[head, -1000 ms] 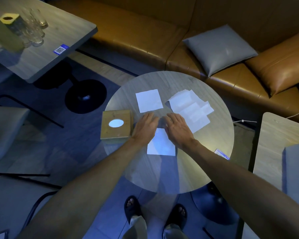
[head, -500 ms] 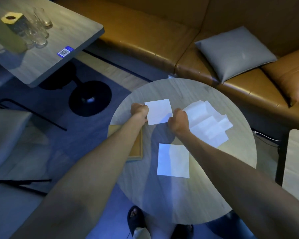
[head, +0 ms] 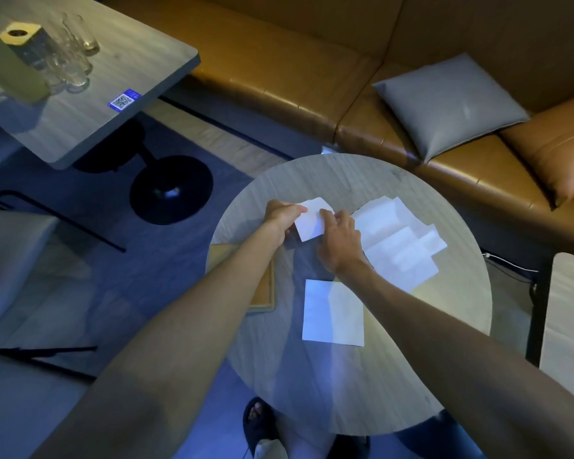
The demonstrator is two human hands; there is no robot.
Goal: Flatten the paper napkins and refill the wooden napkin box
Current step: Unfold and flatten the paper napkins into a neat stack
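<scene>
Round bench (head: 362, 385) fills centre frame. Loose napkin pile (head: 401, 243) right of centre. One flat napkin (head: 332, 313) lower centre. Wooden napkin box (head: 265, 286) at bench's left edge, mostly under my left forearm. My left hand (head: 280, 215) and right hand (head: 338, 240): fingers pinching small napkin (head: 310, 223), upper centre.

round bench (head: 362, 385) showing pale matt wood grain. napkins (head: 400, 241) looking like thin white matt paper. napkin box (head: 264, 286) showing smooth tan wood. sofa (head: 279, 71) gleaming as glossy brown leather; cushion (head: 448, 101) looking like grey matt cloth.
</scene>
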